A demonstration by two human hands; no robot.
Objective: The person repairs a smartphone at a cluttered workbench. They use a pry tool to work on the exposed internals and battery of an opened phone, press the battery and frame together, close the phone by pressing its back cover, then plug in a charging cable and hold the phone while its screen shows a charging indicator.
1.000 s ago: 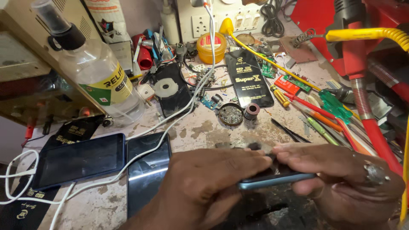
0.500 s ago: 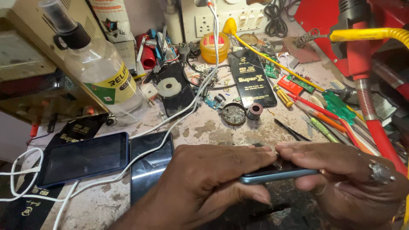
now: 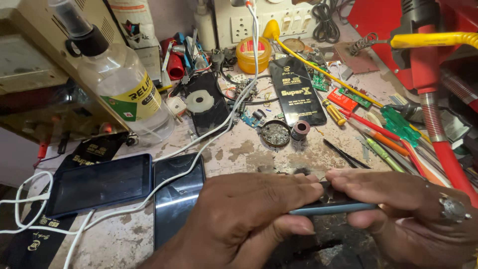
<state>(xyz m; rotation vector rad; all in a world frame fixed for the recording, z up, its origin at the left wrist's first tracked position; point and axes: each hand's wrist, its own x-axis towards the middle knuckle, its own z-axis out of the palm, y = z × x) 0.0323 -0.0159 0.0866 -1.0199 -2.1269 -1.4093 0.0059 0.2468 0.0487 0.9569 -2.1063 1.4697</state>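
At lower centre of the frame, the left hand (image 3: 249, 219) and right hand (image 3: 408, 219) had fingers closed on the edge-on blue phone (image 3: 332, 208), its casing apparently unopened above the bench (image 3: 239, 149).

The thin phone (image 3: 332, 208) held edge-on between the left hand (image 3: 249, 219) and right hand (image 3: 398, 214) is blue-grey along its side. The right hand wears a silver ring (image 3: 452, 208). 2 phones lie flat: one dark blue (image 3: 99, 183), one shiny black (image 3: 178, 199). A white cable (image 3: 209, 135) runs over them. The spray bottle (image 3: 124, 92) is clear with a black top and a yellow, green and white label. The little tub (image 3: 253, 55) is orange-yellow. The table (image 3: 239, 152) is pale with brown patches. The screwdrivers (image 3: 378, 130) are red, orange and green.
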